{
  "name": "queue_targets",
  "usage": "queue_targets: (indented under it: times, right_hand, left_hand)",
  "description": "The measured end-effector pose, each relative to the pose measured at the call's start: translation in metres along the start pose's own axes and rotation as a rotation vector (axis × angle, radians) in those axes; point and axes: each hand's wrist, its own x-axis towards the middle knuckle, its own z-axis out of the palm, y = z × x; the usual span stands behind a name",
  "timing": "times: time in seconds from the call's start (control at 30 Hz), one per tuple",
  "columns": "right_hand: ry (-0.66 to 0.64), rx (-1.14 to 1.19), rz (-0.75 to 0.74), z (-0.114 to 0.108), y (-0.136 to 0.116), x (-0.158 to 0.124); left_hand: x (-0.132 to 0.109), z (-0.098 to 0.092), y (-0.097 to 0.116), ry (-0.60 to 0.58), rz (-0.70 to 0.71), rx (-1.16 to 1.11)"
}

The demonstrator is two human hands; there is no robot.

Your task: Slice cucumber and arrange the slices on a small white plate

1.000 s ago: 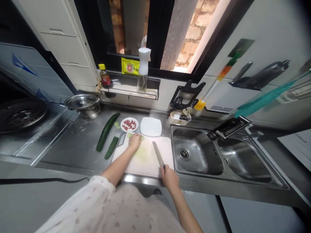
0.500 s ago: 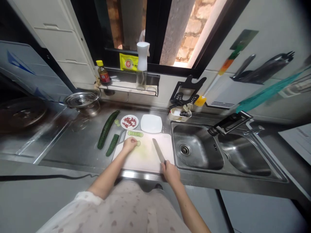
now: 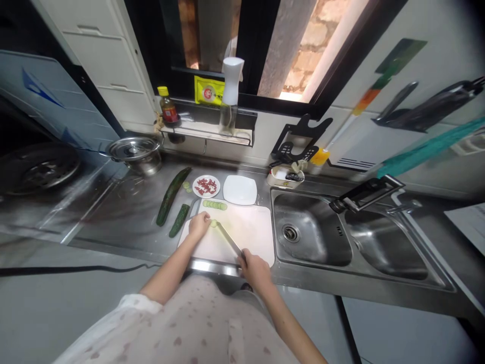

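My right hand (image 3: 254,269) is closed on the handle of a kitchen knife (image 3: 231,240), whose blade points up and left across the white cutting board (image 3: 248,222). Right at the blade's tip lies a pale green cucumber slice (image 3: 213,223). My left hand (image 3: 199,225) rests at the board's left side with curled fingers close to that slice; what they hold, if anything, is too small to make out. A row of overlapping cucumber slices (image 3: 214,205) lies along the board's far edge. Left of the board are a long whole cucumber (image 3: 172,197) and a shorter cut piece of cucumber (image 3: 179,220).
Behind the board stand a plate of chopped red pieces (image 3: 206,195) and a white square plate (image 3: 240,190). A few slices (image 3: 187,186) lie beside the whole cucumber. A double sink (image 3: 277,222) is to the right, a lidded steel pot (image 3: 141,157) to the left.
My right hand has brought the knife leftward, so its tip is now at the cucumber slice. My left hand has drawn slightly back from the slice. The view has shifted a little.
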Motion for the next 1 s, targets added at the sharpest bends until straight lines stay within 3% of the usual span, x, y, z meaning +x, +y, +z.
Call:
queue_targets:
  times: [0.7,1.0]
  right_hand:
    - [-0.095,-0.072,-0.048,-0.007,-0.004,0.012]
    - [-0.152,-0.115,-0.074,-0.020,-0.004,0.019]
  left_hand:
    - [0.007,-0.001,-0.002,-0.011,-0.025,-0.035]
    - [0.009,-0.001,-0.002,-0.021,-0.023,-0.021]
